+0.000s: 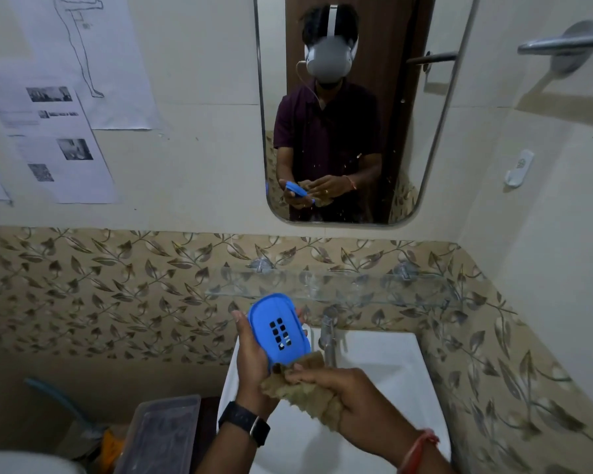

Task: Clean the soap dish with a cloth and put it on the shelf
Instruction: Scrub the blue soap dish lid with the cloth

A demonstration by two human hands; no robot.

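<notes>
Item 1: soap dish. Blue, oval, 2 columns of square holes through its face. Held up on a tilt, face toward the camera, above the left rear of the sink, just below and in front of the shelf. Not touching the shelf.

Item 2: left hand. Curled round the dish from the left and behind, with the thumb along the upper left rim and fingertips showing past the right rim. Black watch on the wrist.

Item 3: cloth. Tan, bunched, touching the lower end of the dish.

Item 4: right hand. Fingers closed round the cloth, fingertips pressing it to the dish's lower edge. Red thread on the wrist.

Item 5: shelf. Clear glass, fixed to the leaf-patterned tiles under the mirror.

Item 6: tap. Metal, at the rear of the white sink, just right of the dish.

Item 7: mirror. Reflects the person holding dish and cloth at waist height.

Sundries: printed papers on the left wall; bar and white hook on the right wall; clear tub left of the sink.
</notes>
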